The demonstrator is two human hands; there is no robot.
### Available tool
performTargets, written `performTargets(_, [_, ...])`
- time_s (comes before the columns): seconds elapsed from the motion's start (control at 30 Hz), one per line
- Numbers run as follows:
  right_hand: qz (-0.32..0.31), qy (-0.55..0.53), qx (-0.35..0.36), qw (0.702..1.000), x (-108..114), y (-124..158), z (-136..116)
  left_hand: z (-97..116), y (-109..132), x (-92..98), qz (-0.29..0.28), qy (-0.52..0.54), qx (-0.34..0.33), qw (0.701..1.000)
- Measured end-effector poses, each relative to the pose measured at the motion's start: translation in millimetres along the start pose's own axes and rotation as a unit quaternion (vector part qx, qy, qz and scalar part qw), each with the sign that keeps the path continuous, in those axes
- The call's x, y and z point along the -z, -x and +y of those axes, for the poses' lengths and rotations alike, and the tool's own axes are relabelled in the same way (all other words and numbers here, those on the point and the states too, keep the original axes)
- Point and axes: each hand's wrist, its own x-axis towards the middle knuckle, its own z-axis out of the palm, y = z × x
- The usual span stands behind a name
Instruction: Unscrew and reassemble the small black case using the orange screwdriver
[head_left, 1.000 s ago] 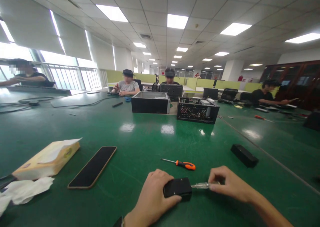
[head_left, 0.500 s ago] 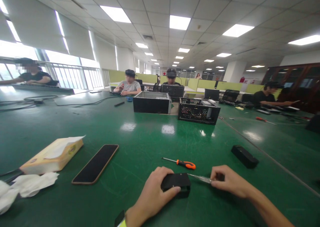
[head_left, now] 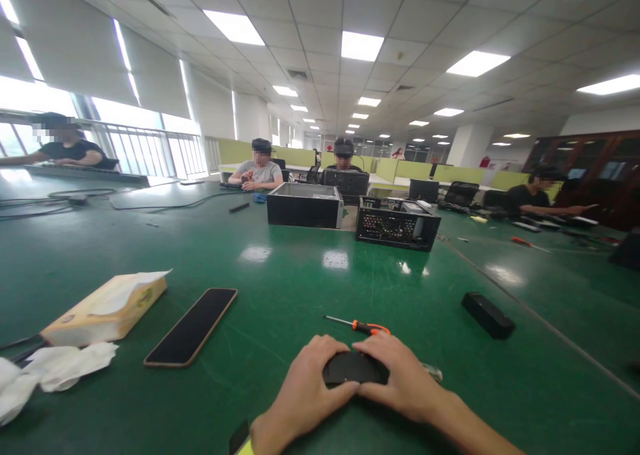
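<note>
A small black box is at the near middle of the green table. My left hand grips its left end, fingers over the far side and thumb along the near side. Curved round the right end is my right hand, and the two thumbs almost meet in front. Just behind the hands lies an orange and black screwdriver, its handle partly covered by my right hand. A clear-handled tool shows only its end, beyond my right hand; the rest is hidden.
A second black box lies to the right. At left are a phone, a tissue pack and crumpled tissues. Two computer cases stand farther back. Several people sit around the table, one in a grey shirt.
My right hand has let go of the clear-handled tool, moved left and taken hold of the black box. The tool now lies behind that hand. My left hand still holds the box.
</note>
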Motion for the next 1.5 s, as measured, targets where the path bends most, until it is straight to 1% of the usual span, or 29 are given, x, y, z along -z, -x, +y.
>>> performTargets(0.07, [-0.015,-0.002,-0.001,1.0,-5.1,-7.3,-3.8,0.1,-0.1,1.1,-0.007,0.001,-0.002,1.0])
performTargets(0.13, [-0.018,0.008,0.003,1.0,-1.1,-13.2,-5.3,-1.3,-0.1,3.2,0.0,0.011,-0.013,1.0])
performTargets(0.2, [-0.018,0.019,0.011,1.0,12.7,-18.2,-2.4,-5.0,-0.4,6.6,0.043,0.018,-0.023,0.999])
performTargets(0.27, [0.007,0.019,-0.018,1.0,34.3,-21.8,9.6,-10.6,-1.1,11.0,0.115,0.019,-0.02,0.993])
performTargets(0.3, [0.031,0.021,-0.048,0.998,46.7,-22.6,20.0,-13.7,-1.5,13.1,0.149,0.016,-0.013,0.989])
performTargets(0.33, [0.069,0.027,-0.095,0.993,59.0,-22.5,33.5,-16.7,-2.0,14.9,0.177,0.013,-0.006,0.984])
performTargets(0.4, [0.142,0.054,-0.18,0.972,80.6,-19.0,67.1,-21.3,-2.9,16.9,0.205,0.007,0.003,0.979])
performTargets(0.47, [0.203,0.094,-0.267,0.937,94.5,-10.8,103.2,-23.4,-3.5,16.1,0.204,0.002,0.003,0.979])
performTargets(0.5, [0.224,0.113,-0.309,0.918,98.1,-5.5,119.8,-23.5,-3.6,15.0,0.198,0.001,0.001,0.98])
performTargets(0.57, [0.244,0.142,-0.376,0.882,100.1,5.5,146.8,-22.8,-3.3,12.4,0.186,0.0,-0.003,0.983])
performTargets(0.63, [0.246,0.157,-0.412,0.863,98.5,14.3,164.4,-21.8,-2.6,10.4,0.176,-0.001,-0.008,0.984])
performTargets(0.7, [0.244,0.168,-0.418,0.859,97.1,18.9,174.2,-21.4,-2.1,9.6,0.174,-0.003,-0.009,0.985])
performTargets(0.77, [0.245,0.176,-0.404,0.863,97.2,19.7,179.4,-21.4,-2.0,9.8,0.177,-0.006,-0.008,0.984])
performTargets(0.93, [0.25,0.187,-0.368,0.876,98.8,18.3,187.2,-19.8,-2.5,10.7,0.174,-0.003,-0.01,0.985])
performTargets(1.07, [0.252,0.188,-0.357,0.88,98.6,19.5,194.7,-18.6,-1.9,10.4,0.175,-0.003,-0.018,0.984])
performTargets(1.2, [0.239,0.184,-0.355,0.885,99.7,19.8,200.8,-18.9,-1.6,10.2,0.178,-0.005,-0.022,0.984])
performTargets(1.3, [0.238,0.193,-0.367,0.878,98.2,19.6,202.5,-18.9,-2.1,10.4,0.175,-0.006,-0.024,0.984])
performTargets(1.43, [0.249,0.218,-0.392,0.859,94.6,19.4,200.1,-18.9,-2.8,10.8,0.178,-0.009,-0.031,0.984])
performTargets(1.5, [0.252,0.231,-0.396,0.852,96.7,19.0,197.8,-19.2,-2.8,10.8,0.178,-0.011,-0.033,0.983])
